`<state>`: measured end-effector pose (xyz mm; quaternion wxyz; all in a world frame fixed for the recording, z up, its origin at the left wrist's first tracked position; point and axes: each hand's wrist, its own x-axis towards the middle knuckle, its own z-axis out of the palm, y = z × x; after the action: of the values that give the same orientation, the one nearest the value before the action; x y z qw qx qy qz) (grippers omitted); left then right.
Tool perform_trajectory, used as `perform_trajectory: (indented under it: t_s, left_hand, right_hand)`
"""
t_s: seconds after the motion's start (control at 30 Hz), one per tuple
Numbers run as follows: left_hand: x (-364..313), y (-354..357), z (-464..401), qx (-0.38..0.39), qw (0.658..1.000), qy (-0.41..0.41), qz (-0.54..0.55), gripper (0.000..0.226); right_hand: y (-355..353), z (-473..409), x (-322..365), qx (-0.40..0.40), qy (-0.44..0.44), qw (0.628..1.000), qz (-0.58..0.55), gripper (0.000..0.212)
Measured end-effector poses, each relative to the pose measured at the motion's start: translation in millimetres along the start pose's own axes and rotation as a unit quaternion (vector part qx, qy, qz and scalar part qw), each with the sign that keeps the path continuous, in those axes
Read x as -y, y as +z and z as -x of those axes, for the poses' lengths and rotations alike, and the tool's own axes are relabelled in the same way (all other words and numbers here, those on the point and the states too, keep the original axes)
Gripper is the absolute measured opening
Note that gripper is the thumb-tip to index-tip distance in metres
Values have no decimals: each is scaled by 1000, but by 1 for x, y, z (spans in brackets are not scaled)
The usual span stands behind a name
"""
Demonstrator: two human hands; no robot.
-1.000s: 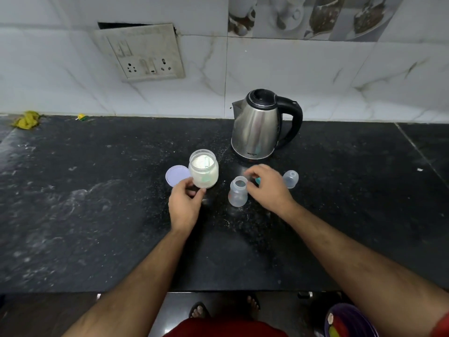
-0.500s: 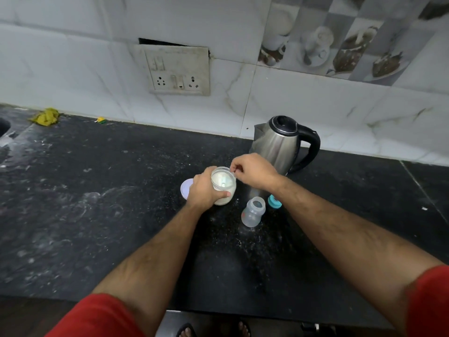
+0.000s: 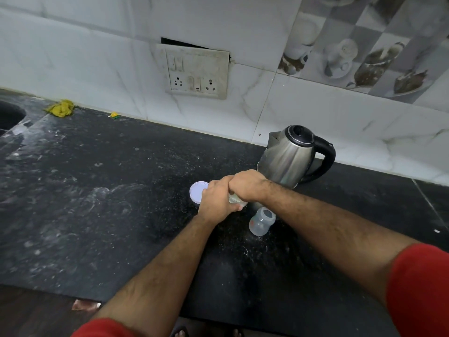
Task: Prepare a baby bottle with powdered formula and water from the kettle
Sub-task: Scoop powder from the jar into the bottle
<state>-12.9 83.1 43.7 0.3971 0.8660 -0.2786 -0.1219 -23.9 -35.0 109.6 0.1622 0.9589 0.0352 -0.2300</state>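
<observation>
Left hand (image 3: 217, 199) grips the mostly hidden formula jar (image 3: 237, 200); right hand (image 3: 247, 184) covers its mouth, grasp unclear.

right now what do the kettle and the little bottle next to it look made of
Kettle: brushed stainless steel by its streaky grey sheen, with a glossy black lid and handle, likely plastic. Baby bottle: clear, slightly frosted plastic by the look; the dark counter shows through its wall.

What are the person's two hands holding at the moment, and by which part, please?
The left hand grips the powder jar around its side. The right hand covers the jar's open top; whether it holds a scoop cannot be told.
</observation>
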Motion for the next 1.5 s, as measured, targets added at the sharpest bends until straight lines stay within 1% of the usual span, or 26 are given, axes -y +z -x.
perform_trajectory:
  t_s: [0.1,0.27,0.5,0.73,0.8,0.87,1.0,1.17,1.33,1.5]
  left_hand:
    - [-4,-2,2,6,1000,-1,-2,81]
    - [-8,-5,4,9,1000,-12,3,81]
    - [-7,-5,6,5,1000,-17,6,81]
    - [-6,-3,4,4,1000,-18,13,79]
    - [-6,-2,4,-1,1000,-13,12,79]
    - [-5,-2,3,-1,1000,-13,13,80]
    - [-1,-3,0,-2,1000,-22,19,82]
    - [2,3,2,-10,999,-17,31,83]
    - [2,5,3,-16,999,-11,32,80]
    - [1,5,4,-16,999,-10,27,79]
  right_hand:
    - [1,-2,1,20,-5,1000,6,24]
    - [0,-3,2,28,-12,999,32,22]
    - [-2,-6,5,37,-20,998,55,26]
    - [3,-10,7,37,5,996,84,23]
    - [3,-9,7,33,13,996,77,22]
    - [2,-7,5,21,9,997,72,21]
    - [-4,2,-6,-28,-2,996,81,18]
    - [-8,14,-23,-93,4,995,37,21]
    - [2,23,-23,-113,-4,993,33,20]
    - [6,23,-17,-103,-13,991,79,20]
